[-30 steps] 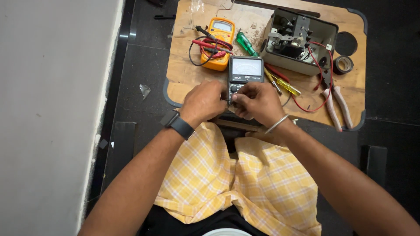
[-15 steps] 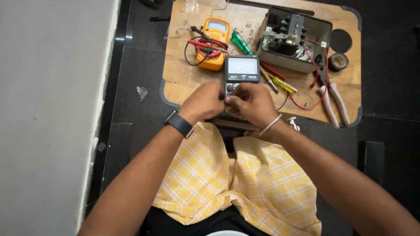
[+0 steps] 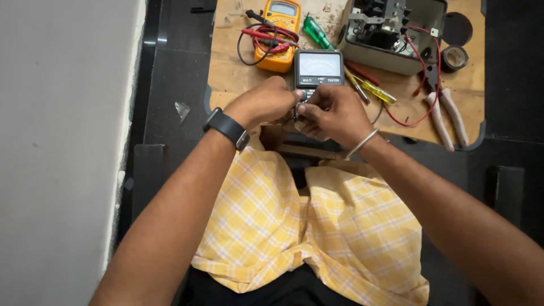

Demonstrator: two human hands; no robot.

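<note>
A dark grey analog meter with a white dial window lies near the front edge of a wooden board. My left hand, with a black watch on its wrist, grips the meter's lower left side. My right hand, a metal bangle on its wrist, closes over the meter's lower front with its fingertips at the controls. Both hands hide the meter's lower half.
On the board lie a yellow digital meter with red and black leads, a green-handled screwdriver, a yellow-handled screwdriver, a grey open switch box with red wires, pliers and a tape roll. A white wall stands at left.
The view has shifted, so the board and tools sit higher in the frame. Both hands stay on the analog meter, its dial now closer to the top.
</note>
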